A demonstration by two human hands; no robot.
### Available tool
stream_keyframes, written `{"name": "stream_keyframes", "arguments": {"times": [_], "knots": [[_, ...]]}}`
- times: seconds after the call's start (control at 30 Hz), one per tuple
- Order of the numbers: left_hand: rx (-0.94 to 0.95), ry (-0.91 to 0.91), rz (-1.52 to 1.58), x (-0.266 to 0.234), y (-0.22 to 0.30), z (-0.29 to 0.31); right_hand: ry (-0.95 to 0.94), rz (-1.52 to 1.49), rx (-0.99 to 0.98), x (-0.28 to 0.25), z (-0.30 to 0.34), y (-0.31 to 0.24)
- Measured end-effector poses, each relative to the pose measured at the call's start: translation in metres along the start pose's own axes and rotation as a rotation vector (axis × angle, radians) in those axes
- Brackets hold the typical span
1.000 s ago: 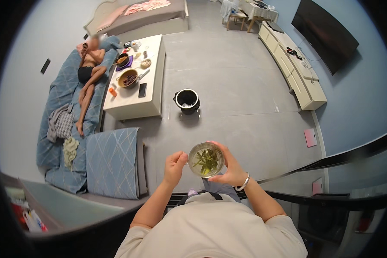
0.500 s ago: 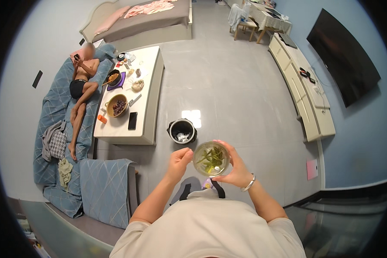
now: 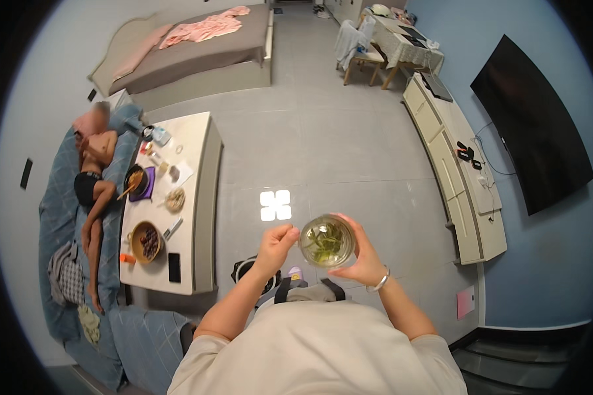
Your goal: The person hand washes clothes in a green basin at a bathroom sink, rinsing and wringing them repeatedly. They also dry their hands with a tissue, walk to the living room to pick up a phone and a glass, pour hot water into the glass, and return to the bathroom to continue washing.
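A round glass mug (image 3: 326, 241) with green leaves in clear liquid is held in front of my body, seen from above. My left hand (image 3: 277, 249) is closed at the mug's left side, where its handle appears to be; the fingers cover most of that handle. Around the mug's right side curves my right hand (image 3: 361, 253), thumb near the front and fingers at the far rim. A silver bracelet (image 3: 379, 280) circles my right wrist. Below my left forearm a black-lined trash bin (image 3: 244, 268) stands on the floor, partly hidden by the arm.
At left, a long white coffee table (image 3: 197, 217) holds a bowl of grapes (image 3: 149, 243), a black phone (image 3: 174, 267) and a pan (image 3: 137, 181). A person (image 3: 99, 155) lies on the blue sofa (image 3: 56, 217). A white TV cabinet (image 3: 449, 171) lines the right wall; a bed (image 3: 204, 49) stands far left.
The view has moved forward: the trash bin is now beside my left forearm rather than ahead of the mug, and the coffee table sits lower. Both hands keep hold of the mug.
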State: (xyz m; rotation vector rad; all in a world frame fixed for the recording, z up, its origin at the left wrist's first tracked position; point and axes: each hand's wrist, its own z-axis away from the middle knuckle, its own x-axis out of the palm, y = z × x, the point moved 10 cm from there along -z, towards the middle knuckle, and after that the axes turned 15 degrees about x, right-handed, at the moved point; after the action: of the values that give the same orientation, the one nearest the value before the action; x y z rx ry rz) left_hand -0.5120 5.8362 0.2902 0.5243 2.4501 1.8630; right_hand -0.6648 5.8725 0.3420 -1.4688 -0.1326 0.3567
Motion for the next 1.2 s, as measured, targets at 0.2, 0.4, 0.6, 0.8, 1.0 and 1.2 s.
{"name": "stream_keyframes", "arguments": {"times": [0.2,0.4,0.6,0.8,1.0,1.2], "knots": [[0.055,0.018,0.049,-0.010,-0.045,-0.187,0.000,0.087,-0.044,-0.100,-0.160,-0.023],[0.098,0.138,0.083,-0.033,-0.087,-0.326,-0.155,0.159,-0.048,-0.170,-0.315,-0.030],[0.143,0.385,0.003,-0.097,-0.098,-0.402,-0.380,0.225,-0.025,-0.169,-0.452,-0.051],[0.226,0.580,-0.020,-0.193,-0.093,-0.434,-0.582,0.314,-0.136,-0.102,-0.564,-0.070],[0.183,0.777,-0.172,-0.317,-0.089,-0.431,-0.768,0.368,-0.182,0.005,-0.660,-0.081],[0.222,0.956,-0.223,-0.439,-0.073,-0.423,-0.935,0.550,-0.360,0.123,-0.737,-0.103]]}}
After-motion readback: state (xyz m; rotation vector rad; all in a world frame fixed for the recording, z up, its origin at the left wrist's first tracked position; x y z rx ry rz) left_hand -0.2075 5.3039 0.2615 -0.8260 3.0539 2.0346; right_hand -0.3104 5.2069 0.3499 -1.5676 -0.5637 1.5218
